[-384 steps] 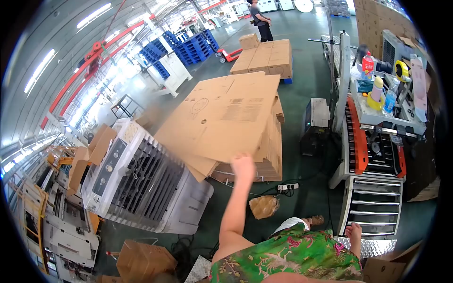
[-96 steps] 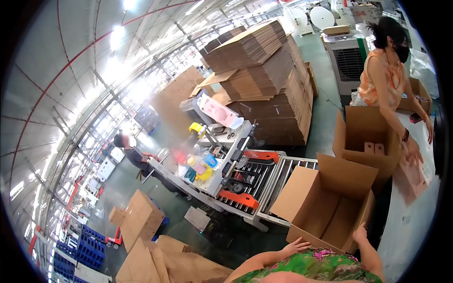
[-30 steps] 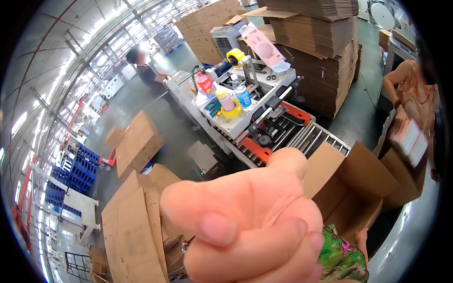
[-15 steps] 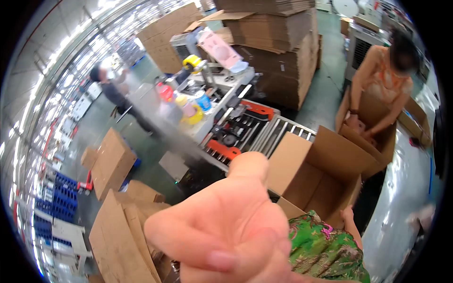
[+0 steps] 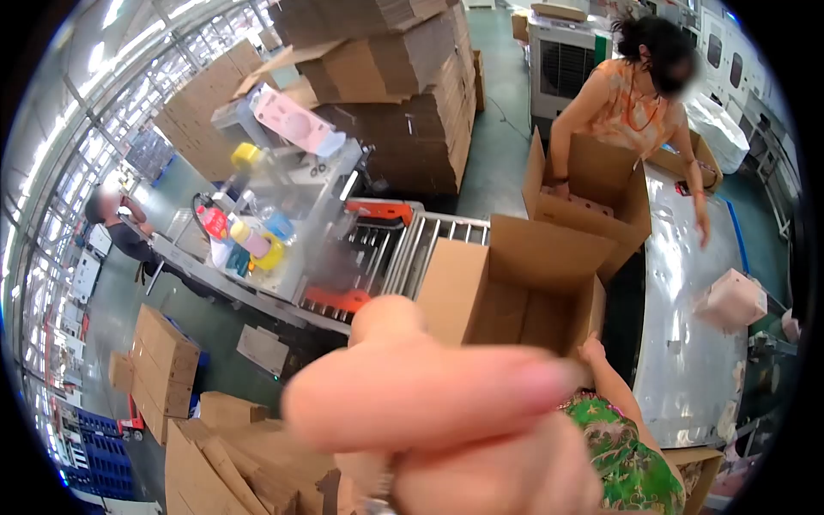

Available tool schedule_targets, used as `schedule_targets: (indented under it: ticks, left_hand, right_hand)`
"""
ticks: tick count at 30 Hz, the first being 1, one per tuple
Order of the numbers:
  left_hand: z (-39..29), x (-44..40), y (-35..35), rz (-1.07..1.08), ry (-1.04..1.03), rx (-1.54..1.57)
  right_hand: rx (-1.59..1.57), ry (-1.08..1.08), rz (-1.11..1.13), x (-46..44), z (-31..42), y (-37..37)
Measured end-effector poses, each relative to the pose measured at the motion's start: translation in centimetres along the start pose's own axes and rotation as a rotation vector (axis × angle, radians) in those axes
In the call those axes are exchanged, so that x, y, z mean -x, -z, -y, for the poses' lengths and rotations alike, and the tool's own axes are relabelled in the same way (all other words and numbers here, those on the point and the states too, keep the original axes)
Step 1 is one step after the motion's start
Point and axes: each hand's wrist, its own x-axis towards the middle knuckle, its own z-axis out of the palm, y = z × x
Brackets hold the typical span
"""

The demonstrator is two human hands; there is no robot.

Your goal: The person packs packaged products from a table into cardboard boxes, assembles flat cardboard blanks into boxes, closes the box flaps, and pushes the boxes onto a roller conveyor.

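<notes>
My left hand [image 5: 446, 412] is raised very close to the camera, large and partly blurred. Its fingers are curled, one digit lies across toward the right, and nothing shows in its grasp. At the lower right, my right hand [image 5: 590, 348] grips the right wall of an open cardboard box [image 5: 455, 292]. That box has its flaps raised and its visible inside is bare. The green patterned clothing [image 5: 622, 451] on my body shows beside my right arm.
A co-worker [image 5: 635, 103] reaches into another open carton [image 5: 592, 163]. A roller conveyor [image 5: 421, 257] adjoins a bench with bottles [image 5: 257, 240] and a tape dispenser [image 5: 249, 156]. Stacked cardboard [image 5: 395, 103] stands behind. A metal table [image 5: 687, 343] holds a pinkish block [image 5: 731, 300]. Another person [image 5: 129, 232] stands left.
My view has swung right, shifting the scene leftward. My left hand has turned from an exposed palm to curled fingers. The co-worker has straightened, with one hand now outside the carton.
</notes>
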Motion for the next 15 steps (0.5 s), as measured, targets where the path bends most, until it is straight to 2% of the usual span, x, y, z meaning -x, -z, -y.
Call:
schedule_targets:
  ticks: [8, 15]
  left_hand:
    - [-1.2, -0.1, -2.8, -0.027, 0.101, 0.235]
    - [-1.9, 0.2, -3.7, -0.072, 0.080, 0.281]
  right_hand:
    - [0.017, -0.035, 0.033, 2.2, 0.2, 0.4]
    - [0.010, -0.054, 0.023, 0.5, 0.0, -0.3]
